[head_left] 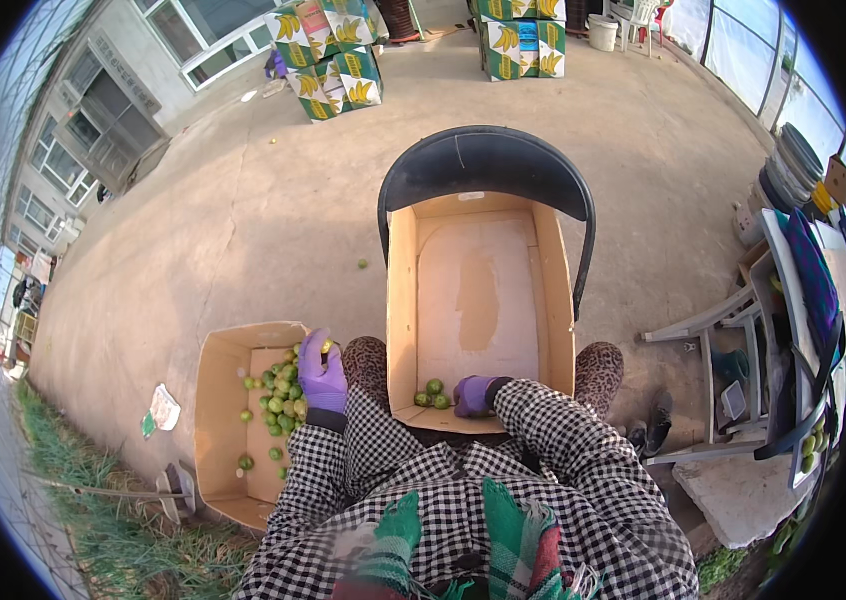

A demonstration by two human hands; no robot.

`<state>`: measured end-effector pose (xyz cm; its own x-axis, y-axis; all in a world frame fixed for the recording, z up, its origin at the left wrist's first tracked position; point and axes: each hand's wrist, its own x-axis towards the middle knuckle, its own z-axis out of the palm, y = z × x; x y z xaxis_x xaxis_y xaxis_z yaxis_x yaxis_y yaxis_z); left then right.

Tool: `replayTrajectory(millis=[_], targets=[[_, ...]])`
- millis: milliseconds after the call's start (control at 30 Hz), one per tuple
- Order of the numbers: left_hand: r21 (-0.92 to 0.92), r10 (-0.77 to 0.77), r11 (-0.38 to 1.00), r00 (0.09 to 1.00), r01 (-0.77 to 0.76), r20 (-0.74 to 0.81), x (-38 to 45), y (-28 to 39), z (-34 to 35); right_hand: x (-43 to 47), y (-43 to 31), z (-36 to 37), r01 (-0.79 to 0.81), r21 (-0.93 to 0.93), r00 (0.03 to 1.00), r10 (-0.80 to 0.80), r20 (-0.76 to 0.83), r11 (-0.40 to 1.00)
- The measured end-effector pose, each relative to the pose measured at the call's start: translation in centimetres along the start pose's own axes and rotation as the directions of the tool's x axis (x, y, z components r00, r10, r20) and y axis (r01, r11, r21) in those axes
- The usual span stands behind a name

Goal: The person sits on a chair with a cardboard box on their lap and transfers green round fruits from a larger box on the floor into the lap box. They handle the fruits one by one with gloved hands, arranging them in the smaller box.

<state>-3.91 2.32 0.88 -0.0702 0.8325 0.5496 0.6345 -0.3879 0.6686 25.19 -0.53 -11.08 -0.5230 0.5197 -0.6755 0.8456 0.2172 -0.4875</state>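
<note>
My left hand [321,373], in a purple glove, is at the right wall of a low cardboard box [222,420] on the floor. A yellow-green fruit [327,346] shows between its thumb and fingers. Below and left of that hand, many small round green fruits [282,397] lie piled and scattered in the box. In front of me a larger open cardboard box [402,300] rests on a black-backed chair [483,161]. My right hand [474,396], gloved too, is inside its near end, fingers curled under and hidden. Several green fruits [434,387] sit just left of it.
One green fruit [363,263] lies on the concrete floor. Stacked banana cartons [340,82] stand ahead, with more cartons [524,49] farther right. On my right are an overturned-looking pale chair [708,322], dark shoes [659,420] and stacked buckets [790,169]. Green plants [92,480] border the left.
</note>
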Motion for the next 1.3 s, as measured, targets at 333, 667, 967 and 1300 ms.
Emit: replayTrajectory(millis=[333,667,967,1300], targets=[[0.512,-0.527,0.724,0.850,0.462,-0.022,-5.1,-22.8,-5.9,-0.1,1.2,0.4,-0.039,-0.044,0.998,0.037,-0.042,0.998],[0.569,-0.538,0.665,0.839,0.483,-0.084,-4.8,-19.8,-4.8,3.1,4.7,2.2,0.226,-0.247,0.947,-0.273,-0.172,0.942],[0.079,0.084,0.991,0.959,-0.109,0.269,-2.7,3.5,2.6,-1.6,0.6,-1.8,0.103,0.869,0.980,0.098,-0.171,0.484],[0.269,-0.168,0.958,0.563,-0.102,0.809,-6.7,6.6,7.7,-2.1,-0.2,-2.1,0.216,0.976,0.941,-0.260,-0.215,-0.027]])
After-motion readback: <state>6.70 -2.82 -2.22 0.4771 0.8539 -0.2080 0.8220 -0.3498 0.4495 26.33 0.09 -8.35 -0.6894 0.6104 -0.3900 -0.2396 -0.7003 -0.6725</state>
